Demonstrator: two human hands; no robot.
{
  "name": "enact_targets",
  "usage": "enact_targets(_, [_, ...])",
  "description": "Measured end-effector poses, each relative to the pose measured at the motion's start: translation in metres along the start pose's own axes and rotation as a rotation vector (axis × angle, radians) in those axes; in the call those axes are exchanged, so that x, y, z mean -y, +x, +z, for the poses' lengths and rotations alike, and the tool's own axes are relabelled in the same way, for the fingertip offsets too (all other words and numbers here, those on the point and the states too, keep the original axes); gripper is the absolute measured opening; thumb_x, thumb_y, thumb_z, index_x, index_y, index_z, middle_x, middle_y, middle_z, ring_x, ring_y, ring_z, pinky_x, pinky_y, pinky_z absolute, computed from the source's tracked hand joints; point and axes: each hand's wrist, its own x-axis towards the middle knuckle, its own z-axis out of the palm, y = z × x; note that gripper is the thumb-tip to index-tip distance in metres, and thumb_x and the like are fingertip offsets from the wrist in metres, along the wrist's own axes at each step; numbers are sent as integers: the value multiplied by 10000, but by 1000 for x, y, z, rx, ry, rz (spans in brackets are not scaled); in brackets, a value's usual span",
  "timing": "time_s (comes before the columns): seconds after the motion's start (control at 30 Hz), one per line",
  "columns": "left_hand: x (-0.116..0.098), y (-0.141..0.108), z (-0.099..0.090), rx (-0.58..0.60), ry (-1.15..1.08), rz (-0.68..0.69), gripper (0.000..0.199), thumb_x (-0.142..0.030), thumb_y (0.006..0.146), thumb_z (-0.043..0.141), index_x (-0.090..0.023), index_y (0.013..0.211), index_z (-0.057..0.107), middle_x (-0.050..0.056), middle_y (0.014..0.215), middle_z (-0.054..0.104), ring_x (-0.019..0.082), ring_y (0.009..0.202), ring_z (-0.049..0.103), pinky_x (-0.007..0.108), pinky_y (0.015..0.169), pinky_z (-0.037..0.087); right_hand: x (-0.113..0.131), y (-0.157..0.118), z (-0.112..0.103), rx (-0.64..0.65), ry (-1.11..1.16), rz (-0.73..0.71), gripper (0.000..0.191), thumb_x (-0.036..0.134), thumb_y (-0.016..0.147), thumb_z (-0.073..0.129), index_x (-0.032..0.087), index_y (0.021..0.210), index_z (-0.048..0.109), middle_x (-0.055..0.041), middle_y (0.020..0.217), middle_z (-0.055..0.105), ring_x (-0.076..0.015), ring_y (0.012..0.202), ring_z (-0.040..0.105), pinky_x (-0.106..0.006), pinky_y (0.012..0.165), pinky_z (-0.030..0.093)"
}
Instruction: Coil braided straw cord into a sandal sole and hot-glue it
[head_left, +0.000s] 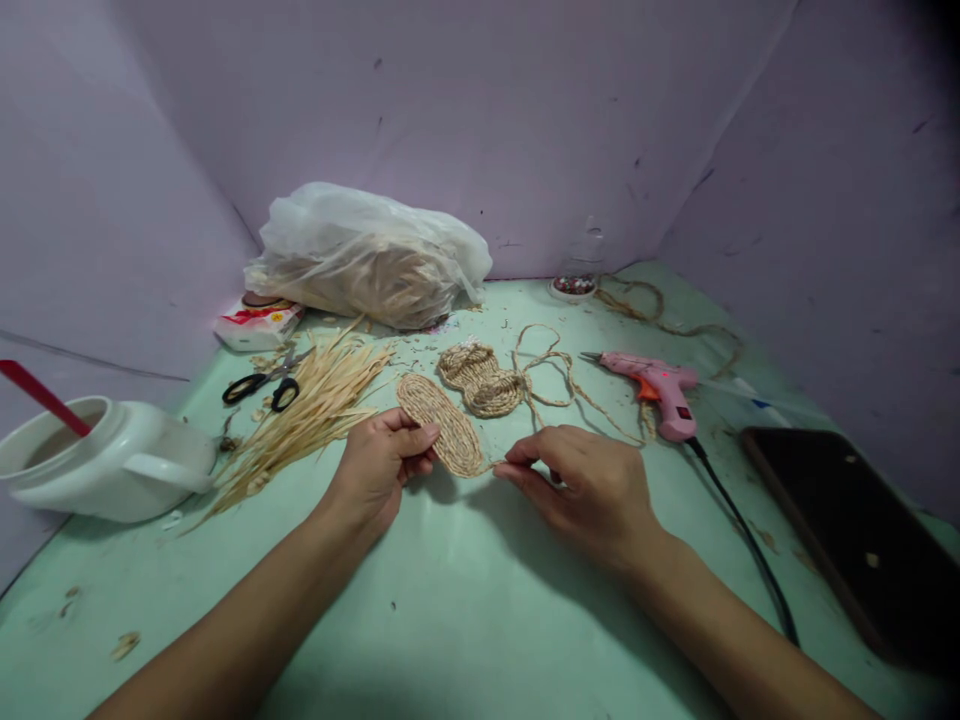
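Note:
My left hand [382, 462] grips the left edge of an oval coiled braid piece [441, 425], thumb on top and fingers beneath. It is tilted a little above the table. At its lower right end, my right hand [581, 485] pinches the loose braided cord [495, 464] between thumb and forefinger. Just behind lies a second coiled braid piece [484, 380], shaped like a small slipper. Loops of braided cord [559, 385] spread on the table to its right.
A pink glue gun [656, 385] with a black cable lies right, near a dark phone [855, 540]. Left are dry straw strands [322, 390], black scissors [270, 385] and a white pot [142, 460]. A plastic bag [367, 250] and a container of beads [576, 285] stand by the wall.

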Motion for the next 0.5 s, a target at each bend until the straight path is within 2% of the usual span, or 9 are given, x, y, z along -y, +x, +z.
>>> enact_targets(0.27, [2,2,-2,87,32,-3,223,-193,483,791,-99,615,638,0,548,592,64,450,488,156,391,366,0,1,-1,1,40,-24,150,277,850,604,165,762,649,-14,681,687,-124,612,617,-219,561,411])
enact_targets(0.5, [-1,3,-3,176,19,-68,227,-198,490,794,-96,634,650,11,554,589,64,438,473,155,374,371,-1,1,-1,-1,115,-33,124,267,864,576,172,824,644,-33,756,706,-132,665,644,-221,593,455])
